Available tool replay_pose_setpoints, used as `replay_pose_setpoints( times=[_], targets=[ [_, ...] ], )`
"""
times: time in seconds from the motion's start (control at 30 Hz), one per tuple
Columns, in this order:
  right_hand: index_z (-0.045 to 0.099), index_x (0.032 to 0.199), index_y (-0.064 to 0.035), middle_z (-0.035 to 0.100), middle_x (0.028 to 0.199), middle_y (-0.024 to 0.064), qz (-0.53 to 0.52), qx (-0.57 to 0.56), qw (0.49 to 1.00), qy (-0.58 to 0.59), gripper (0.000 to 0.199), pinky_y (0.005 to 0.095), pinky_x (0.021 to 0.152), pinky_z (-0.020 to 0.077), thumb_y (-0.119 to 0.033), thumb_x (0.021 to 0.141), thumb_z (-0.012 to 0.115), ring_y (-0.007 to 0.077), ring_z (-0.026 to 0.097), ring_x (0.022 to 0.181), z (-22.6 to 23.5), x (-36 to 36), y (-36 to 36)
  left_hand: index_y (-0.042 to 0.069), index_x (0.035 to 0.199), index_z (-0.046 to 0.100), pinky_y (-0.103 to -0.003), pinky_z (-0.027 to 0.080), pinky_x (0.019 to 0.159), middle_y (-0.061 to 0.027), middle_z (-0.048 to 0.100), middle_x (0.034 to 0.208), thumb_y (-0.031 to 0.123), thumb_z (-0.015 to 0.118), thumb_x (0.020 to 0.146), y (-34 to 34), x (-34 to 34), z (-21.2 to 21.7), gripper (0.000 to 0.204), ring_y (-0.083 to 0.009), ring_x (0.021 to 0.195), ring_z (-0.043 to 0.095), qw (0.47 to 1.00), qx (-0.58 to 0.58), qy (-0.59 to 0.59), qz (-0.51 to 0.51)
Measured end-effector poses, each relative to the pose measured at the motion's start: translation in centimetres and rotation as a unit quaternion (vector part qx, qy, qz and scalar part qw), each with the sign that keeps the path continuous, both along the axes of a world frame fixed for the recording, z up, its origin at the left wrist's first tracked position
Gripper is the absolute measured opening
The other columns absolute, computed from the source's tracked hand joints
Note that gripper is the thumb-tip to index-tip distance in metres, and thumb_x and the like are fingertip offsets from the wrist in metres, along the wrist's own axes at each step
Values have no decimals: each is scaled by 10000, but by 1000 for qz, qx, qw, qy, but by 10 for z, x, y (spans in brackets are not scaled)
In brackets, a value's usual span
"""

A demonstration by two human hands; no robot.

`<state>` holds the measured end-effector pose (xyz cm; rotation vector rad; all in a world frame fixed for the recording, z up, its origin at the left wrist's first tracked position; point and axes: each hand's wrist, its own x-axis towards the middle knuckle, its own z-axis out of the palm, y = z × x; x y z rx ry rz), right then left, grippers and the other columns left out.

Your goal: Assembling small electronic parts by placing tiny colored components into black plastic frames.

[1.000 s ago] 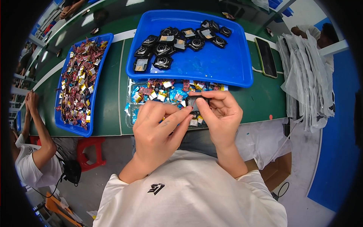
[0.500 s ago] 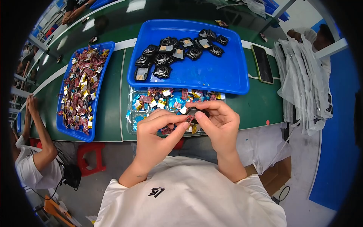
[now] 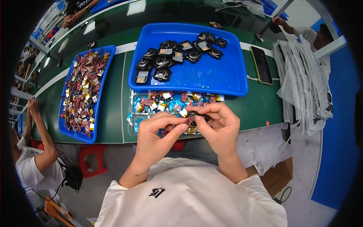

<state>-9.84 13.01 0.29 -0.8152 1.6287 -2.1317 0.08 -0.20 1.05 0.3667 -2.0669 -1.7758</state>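
Close together over the near edge of the table, both my hands work on one small black device casing [image 3: 195, 114]. My right hand [image 3: 221, 126] grips it between thumb and fingers, which cover much of it. With thumb and forefinger, my left hand [image 3: 153, 130] pinches a small reddish circuit board [image 3: 188, 121] at the casing's left side; whether the two are still joined I cannot tell. Beneath the hands lies a clear plastic tray [image 3: 135, 126] of reddish boards, yellow-and-white pieces and blue film. Beyond it, a blue tray [image 3: 223, 77] holds several black casings [image 3: 162, 61] with round lens-like centres.
A narrow blue tray [image 3: 99, 99] heaped with small boards and yellow-white pieces stands at left. To the right lie a phone [image 3: 261, 65] and a stack of clear plastic bags [image 3: 297, 85]. Co-workers sit at left and far right; a red stool [image 3: 92, 160] is below the table.
The black casing has turned and sunk lower in my right hand's fingers. My left hand keeps its pinch. At the far right, a co-worker's arm has come up.
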Motion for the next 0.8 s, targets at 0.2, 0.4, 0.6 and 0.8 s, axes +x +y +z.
replay_pose_setpoints(
  times=[0.2, 0.4, 0.6, 0.8],
  targets=[
    [635, 868, 11, 693, 970, 140, -43, 45, 991, 121, 119, 227, 651, 530, 67, 766, 611, 127, 667, 791, -5, 1, -3, -27, 886, 699, -204, 457, 612, -54, 676, 824, 35, 712, 793, -3, -4, -2, 112, -61, 712, 574, 985, 172, -21, -13],
    [639, 883, 11, 693, 981, 130, -34, 55, 991, 115, 131, 237, 668, 536, 55, 760, 631, 125, 671, 812, -4, 2, -1, -35, 861, 665, -180, 460, 619, -55, 674, 792, 26, 728, 778, -3, -6, -3, 121, -52, 695, 579, 986, 160, -36, 16],
    [594, 938, 32, 671, 1033, 147, -6, 2, 1000, 30, 117, 238, 754, 535, 53, 826, 616, 146, 652, 914, -4, 4, 1, -32, 855, 623, -160, 423, 548, -25, 614, 768, -12, 729, 758, -3, -12, -7, 145, -36, 649, 542, 994, 100, -5, 32],
    [577, 1074, 59, 667, 1042, 139, 4, -9, 1000, 24, 237, 249, 779, 533, 69, 838, 598, 157, 640, 947, -11, -4, 1, 3, 900, 678, -200, 400, 572, -8, 612, 791, 76, 740, 773, -5, -25, -4, 159, -44, 636, 475, 997, 71, -4, -12]
  ],
)
